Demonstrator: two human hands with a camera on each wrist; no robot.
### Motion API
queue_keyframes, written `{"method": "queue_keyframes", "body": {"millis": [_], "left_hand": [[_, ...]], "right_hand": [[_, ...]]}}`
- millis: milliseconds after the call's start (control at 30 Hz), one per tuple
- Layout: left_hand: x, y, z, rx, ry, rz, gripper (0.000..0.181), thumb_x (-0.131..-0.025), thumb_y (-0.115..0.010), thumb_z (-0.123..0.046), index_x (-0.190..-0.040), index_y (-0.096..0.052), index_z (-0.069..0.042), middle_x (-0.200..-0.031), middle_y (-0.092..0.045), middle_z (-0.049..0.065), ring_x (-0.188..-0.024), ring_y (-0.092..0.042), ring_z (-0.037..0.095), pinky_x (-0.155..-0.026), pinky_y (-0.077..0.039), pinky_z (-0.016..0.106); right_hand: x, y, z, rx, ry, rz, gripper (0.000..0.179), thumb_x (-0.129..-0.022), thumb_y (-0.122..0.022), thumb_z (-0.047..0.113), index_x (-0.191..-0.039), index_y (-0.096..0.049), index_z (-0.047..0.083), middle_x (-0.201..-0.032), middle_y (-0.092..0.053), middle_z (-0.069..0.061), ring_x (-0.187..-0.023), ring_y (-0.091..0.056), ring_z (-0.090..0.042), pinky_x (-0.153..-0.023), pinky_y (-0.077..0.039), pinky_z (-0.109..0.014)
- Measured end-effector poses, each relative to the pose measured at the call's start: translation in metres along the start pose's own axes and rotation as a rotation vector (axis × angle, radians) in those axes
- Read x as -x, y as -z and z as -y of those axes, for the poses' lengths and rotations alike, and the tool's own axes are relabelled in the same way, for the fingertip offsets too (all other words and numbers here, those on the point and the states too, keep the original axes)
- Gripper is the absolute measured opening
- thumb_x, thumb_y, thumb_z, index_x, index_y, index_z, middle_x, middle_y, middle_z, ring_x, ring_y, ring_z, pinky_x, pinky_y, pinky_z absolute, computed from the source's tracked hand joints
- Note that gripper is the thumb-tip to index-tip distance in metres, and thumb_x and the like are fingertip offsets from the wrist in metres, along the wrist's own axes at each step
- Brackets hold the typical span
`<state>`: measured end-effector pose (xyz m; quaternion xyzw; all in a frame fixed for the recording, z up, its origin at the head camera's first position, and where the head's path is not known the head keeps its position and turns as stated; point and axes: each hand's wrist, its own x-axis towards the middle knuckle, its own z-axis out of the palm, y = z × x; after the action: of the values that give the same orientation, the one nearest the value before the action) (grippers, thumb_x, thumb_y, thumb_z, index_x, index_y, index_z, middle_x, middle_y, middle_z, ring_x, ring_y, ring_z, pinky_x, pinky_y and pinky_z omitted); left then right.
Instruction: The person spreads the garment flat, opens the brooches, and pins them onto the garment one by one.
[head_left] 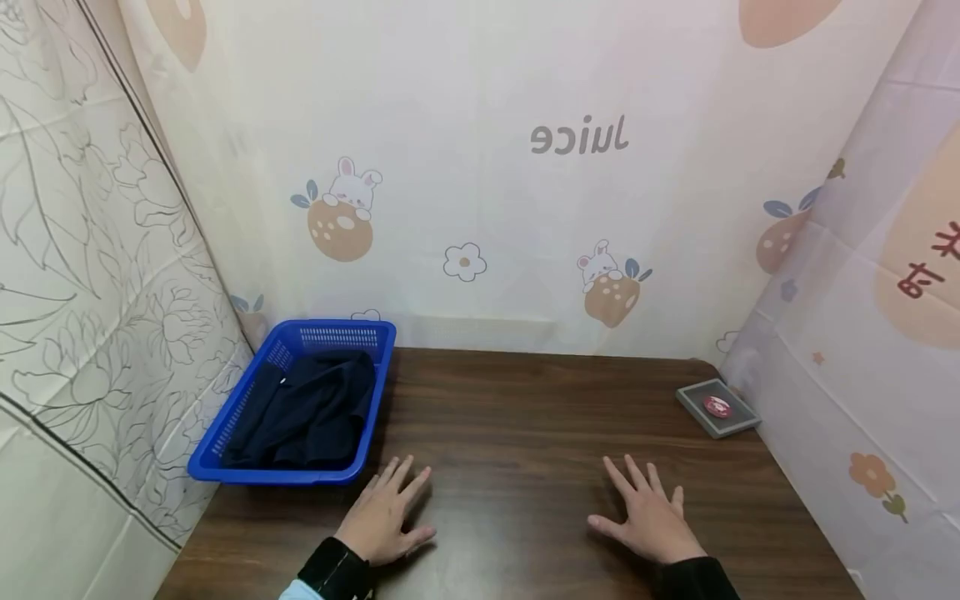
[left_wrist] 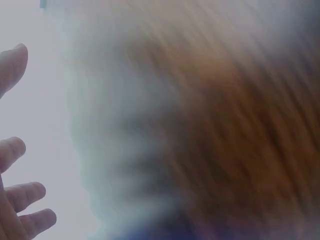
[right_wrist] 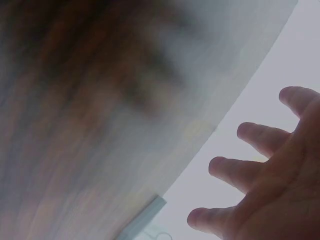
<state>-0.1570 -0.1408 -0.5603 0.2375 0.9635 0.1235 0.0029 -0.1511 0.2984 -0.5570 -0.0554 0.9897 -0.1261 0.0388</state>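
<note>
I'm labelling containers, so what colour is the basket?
Blue; the basket shows best in the head view.

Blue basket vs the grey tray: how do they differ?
Size: the blue basket is much larger and deeper; the grey tray is small and shallow.
Look: the basket has slotted walls, while no slots show on the tray.
Contents: the basket holds dark cloth; the tray bears a red-and-white disc.
Shared: both rest on the brown tabletop and look roughly rectangular.
</note>
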Motion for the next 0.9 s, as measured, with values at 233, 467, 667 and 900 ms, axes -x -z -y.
{"method": "queue_keyframes", "body": {"millis": [233,467,667,900], "left_hand": [[-0.003,0.021,-0.018,-0.01,-0.135,-0.089,0.084,-0.083,-0.059,-0.066,-0.15,-0.035,-0.023,-0.151,-0.035,0.015,-0.136,-0.035,0.035,-0.1,-0.04,0.051],[-0.018,0.071,-0.024,-0.015,-0.297,-0.277,0.081,-0.085,-0.057,-0.064,-0.148,-0.038,-0.016,-0.14,-0.047,0.017,-0.127,-0.047,0.034,-0.096,-0.045,0.047],[-0.037,0.114,-0.002,-0.079,-0.288,-0.366,0.077,-0.085,-0.064,-0.057,-0.144,-0.044,-0.01,-0.132,-0.054,0.018,-0.122,-0.05,0.033,-0.098,-0.043,0.046],[-0.057,0.147,0.051,-0.141,-0.111,-0.327,0.075,-0.086,-0.064,-0.055,-0.142,-0.047,-0.008,-0.131,-0.054,0.018,-0.121,-0.049,0.036,-0.097,-0.04,0.054]], "right_hand": [[-0.006,0.014,0.009,-0.106,0.053,0.02,0.096,-0.079,-0.058,0.071,-0.152,-0.027,0.018,-0.151,-0.027,-0.026,-0.135,-0.021,-0.054,-0.088,-0.014,-0.082],[-0.016,0.025,0.026,-0.299,0.115,0.047,0.088,-0.083,-0.06,0.064,-0.151,-0.032,0.016,-0.149,-0.037,-0.017,-0.135,-0.035,-0.04,-0.098,-0.032,-0.065],[-0.022,0.027,0.039,-0.389,0.157,0.041,0.084,-0.083,-0.058,0.066,-0.146,-0.04,0.014,-0.145,-0.045,-0.009,-0.13,-0.044,-0.031,-0.1,-0.037,-0.056],[-0.02,0.023,0.048,-0.392,0.238,0.081,0.079,-0.085,-0.059,0.062,-0.145,-0.043,0.012,-0.142,-0.048,-0.009,-0.126,-0.049,-0.03,-0.098,-0.04,-0.054]]}}
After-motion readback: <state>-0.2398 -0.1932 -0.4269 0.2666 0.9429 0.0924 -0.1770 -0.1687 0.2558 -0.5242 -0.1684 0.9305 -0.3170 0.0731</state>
